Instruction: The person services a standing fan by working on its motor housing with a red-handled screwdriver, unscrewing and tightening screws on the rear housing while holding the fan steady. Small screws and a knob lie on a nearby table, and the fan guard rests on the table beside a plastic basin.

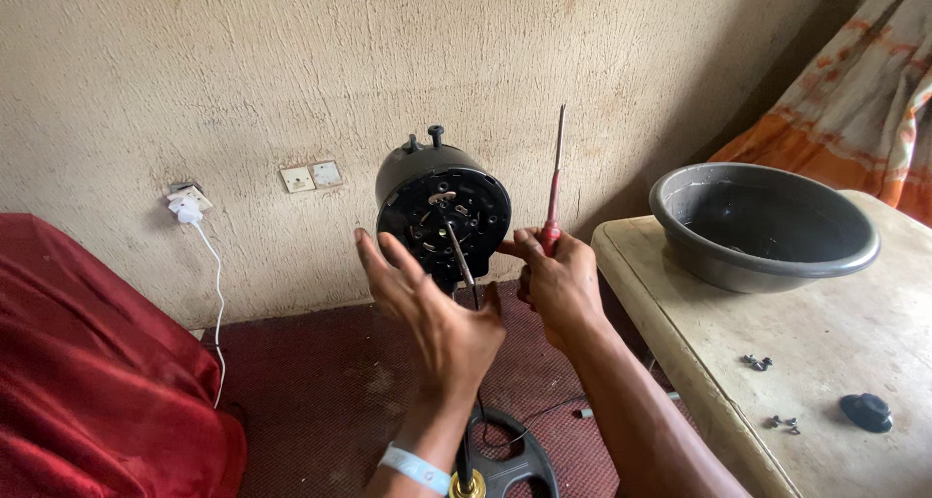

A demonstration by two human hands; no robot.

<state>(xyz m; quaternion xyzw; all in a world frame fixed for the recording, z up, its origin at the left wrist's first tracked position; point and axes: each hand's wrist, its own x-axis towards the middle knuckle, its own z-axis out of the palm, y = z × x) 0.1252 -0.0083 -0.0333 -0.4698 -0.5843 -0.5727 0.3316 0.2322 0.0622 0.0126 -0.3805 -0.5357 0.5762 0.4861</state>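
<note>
Left hand (pixel 437 309) spread, fingers apart, palm just in front of black fan motor housing (pixel 443 210) and its shaft (pixel 459 252). Right hand (pixel 558 280) closed round red-handled screwdriver (pixel 554 182), blade upright, just right of housing. Housing atop stand pole, round base (pixel 510 464) below on red carpet. Grey basin (pixel 767 224), loose screws (pixel 757 363), black knob (pixel 866 412) on table (pixel 718 362) at right.

We stood in what looked like a lived-in home room: a rough plastered wall (pixel 194 71) with switch plates (pixel 312 177) left of our fingers (pixel 388 255), a patterned curtain (pixel 854 90) and grey basin (pixel 767 226) to their right, red carpet (pixel 330 381) below.
</note>
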